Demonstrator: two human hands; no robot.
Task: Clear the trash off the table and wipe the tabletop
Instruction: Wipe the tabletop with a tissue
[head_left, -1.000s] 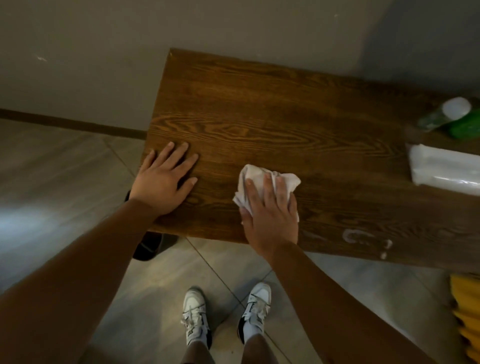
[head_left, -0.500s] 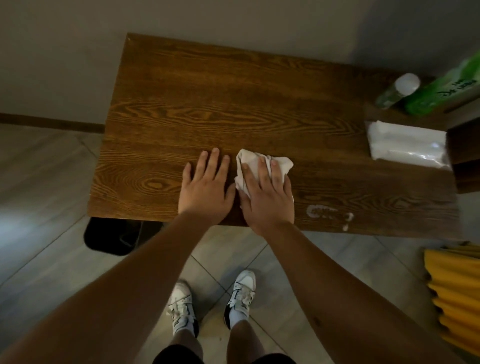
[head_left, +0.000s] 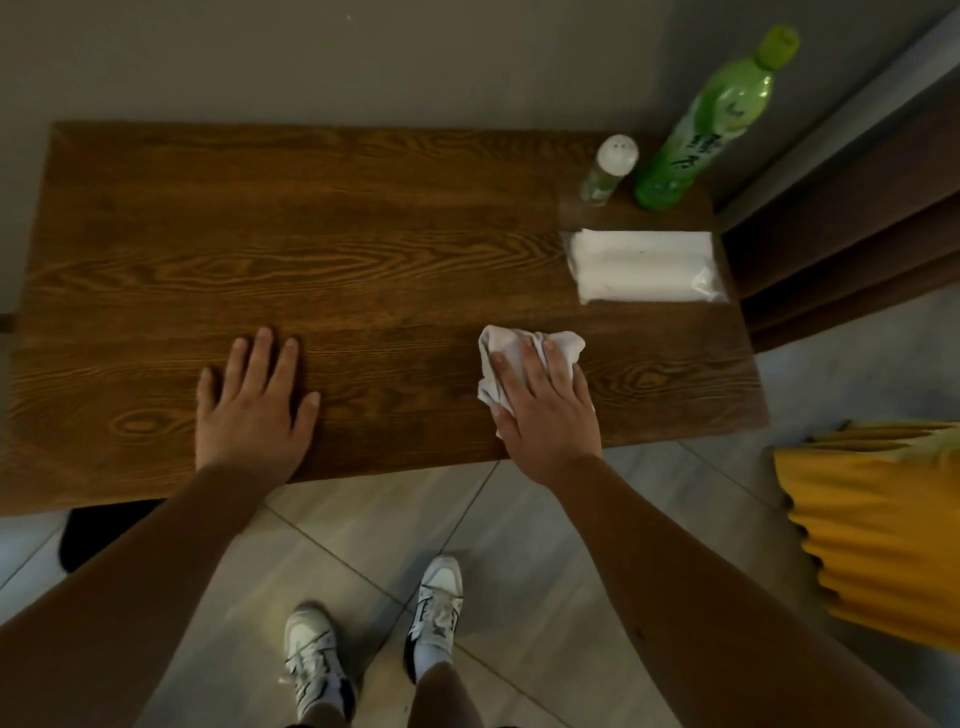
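Observation:
A dark wooden table (head_left: 337, 234) stands against the wall. My right hand (head_left: 545, 410) presses flat on a crumpled white cloth (head_left: 524, 348) near the table's front edge, right of the middle. My left hand (head_left: 254, 410) lies flat on the wood at the front left, fingers spread, holding nothing. A pack of white tissues (head_left: 644, 266) lies at the right. Behind it stand a tall green bottle (head_left: 706, 119) and a small white-capped bottle (head_left: 608, 169).
A yellow pleated object (head_left: 878, 525) sits on the floor at the right, by the table's corner. A dark object (head_left: 98, 530) lies under the table's left front edge. My white shoes (head_left: 374, 634) stand on grey tiles. Dark wooden furniture (head_left: 841, 228) borders the table's right end.
My right hand has slid the cloth to the right along the front edge, over the spot where a white smear showed. The left hand stays flat on the table, farther from the right one.

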